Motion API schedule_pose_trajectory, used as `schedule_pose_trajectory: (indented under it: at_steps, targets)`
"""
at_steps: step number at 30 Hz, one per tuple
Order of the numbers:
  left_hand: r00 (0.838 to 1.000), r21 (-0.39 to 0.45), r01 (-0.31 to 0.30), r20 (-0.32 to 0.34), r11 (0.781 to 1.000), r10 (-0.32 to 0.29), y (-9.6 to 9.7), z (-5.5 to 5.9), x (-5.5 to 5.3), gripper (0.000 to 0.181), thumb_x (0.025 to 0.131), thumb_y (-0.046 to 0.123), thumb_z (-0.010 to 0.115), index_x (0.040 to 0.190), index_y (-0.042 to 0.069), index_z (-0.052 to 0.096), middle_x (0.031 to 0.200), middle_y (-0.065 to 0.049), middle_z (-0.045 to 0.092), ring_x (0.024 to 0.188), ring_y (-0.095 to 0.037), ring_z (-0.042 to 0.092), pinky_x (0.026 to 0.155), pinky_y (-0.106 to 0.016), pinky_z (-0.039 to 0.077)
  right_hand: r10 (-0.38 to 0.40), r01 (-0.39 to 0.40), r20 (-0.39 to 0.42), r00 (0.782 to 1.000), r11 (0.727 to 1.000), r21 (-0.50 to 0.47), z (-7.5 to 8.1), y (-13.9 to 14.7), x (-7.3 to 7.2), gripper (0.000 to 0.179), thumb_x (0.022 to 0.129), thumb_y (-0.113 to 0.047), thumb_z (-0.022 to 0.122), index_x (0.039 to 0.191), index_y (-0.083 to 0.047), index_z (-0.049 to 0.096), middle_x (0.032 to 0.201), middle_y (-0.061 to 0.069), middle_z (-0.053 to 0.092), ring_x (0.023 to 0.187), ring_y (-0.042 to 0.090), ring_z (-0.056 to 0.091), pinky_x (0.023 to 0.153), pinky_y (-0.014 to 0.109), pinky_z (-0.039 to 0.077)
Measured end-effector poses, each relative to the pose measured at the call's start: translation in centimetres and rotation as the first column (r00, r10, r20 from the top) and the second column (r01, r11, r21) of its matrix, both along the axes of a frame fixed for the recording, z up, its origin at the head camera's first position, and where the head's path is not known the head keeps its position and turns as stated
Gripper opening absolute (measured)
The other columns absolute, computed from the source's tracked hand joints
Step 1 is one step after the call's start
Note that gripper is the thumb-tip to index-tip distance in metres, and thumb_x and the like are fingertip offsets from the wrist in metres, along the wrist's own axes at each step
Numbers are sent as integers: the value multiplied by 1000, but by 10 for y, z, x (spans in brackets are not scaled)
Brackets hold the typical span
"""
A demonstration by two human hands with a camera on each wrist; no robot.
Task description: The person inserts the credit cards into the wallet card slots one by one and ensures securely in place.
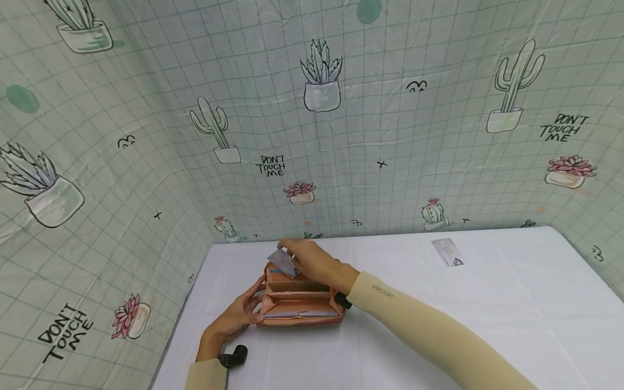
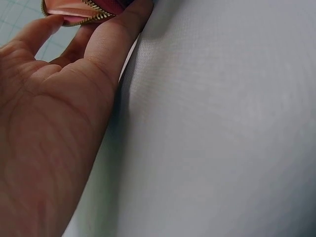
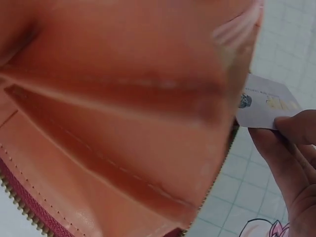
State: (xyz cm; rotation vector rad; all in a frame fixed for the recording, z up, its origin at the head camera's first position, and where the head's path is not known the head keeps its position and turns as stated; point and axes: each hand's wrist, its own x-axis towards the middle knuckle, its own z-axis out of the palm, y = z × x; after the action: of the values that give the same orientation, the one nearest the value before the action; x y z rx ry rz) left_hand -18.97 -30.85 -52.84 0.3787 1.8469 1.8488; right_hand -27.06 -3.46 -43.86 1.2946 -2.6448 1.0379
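Note:
An orange zip wallet (image 1: 301,306) stands spread open on the white table, its divided compartments facing up. On its left side my left hand (image 1: 237,317) grips the edge, thumb at the front corner and fingers farther back. The left wrist view catches a corner of the wallet (image 2: 74,9) with its brass zip teeth at the fingertips. Over the wallet's back section, my right hand (image 1: 314,264) pinches a grey printed card (image 1: 283,262) between thumb and fingers. In the right wrist view the card (image 3: 266,101) overlaps the wallet's edge, beside the pleated dividers (image 3: 128,123).
Another printed card (image 1: 447,252) lies flat toward the back right of the table (image 1: 414,325). Pale cloth (image 1: 365,141) with a grid and cactus drawings hangs behind and along the sides. Whitish edges of flat items (image 1: 302,313) show in the wallet's front compartment.

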Motion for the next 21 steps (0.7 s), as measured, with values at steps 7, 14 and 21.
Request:
schedule_pose_trajectory:
  at_steps: [7,14,21]
  targets:
    - [1000,4,-5,-1,1000,5,0,0,0,112,96,13,79,170,10,-4,170,-31,5,136,0,46,103,-24,49,6,-3,-55,998,998,61,-3,-5,-3,44,100,17,54,139,-3,60,119,16,74,109,27,72,89,35,59]
    - [1000,4,7,-30,1000,-7,-1,0,0,110,96,10,78,170,7,-4,167,-27,11,136,1,47,107,-22,47,56,-44,-67,996,985,166,-7,-8,-6,35,103,9,58,134,-6,65,123,16,74,111,27,73,91,36,59]
    - [999,12,5,-32,1000,-5,-1,-1,0,112,95,12,80,169,6,-4,167,-34,5,135,1,47,105,-21,47,83,-78,-27,996,984,161,-10,-7,-7,32,103,8,61,132,-4,66,121,15,74,110,27,73,91,36,59]
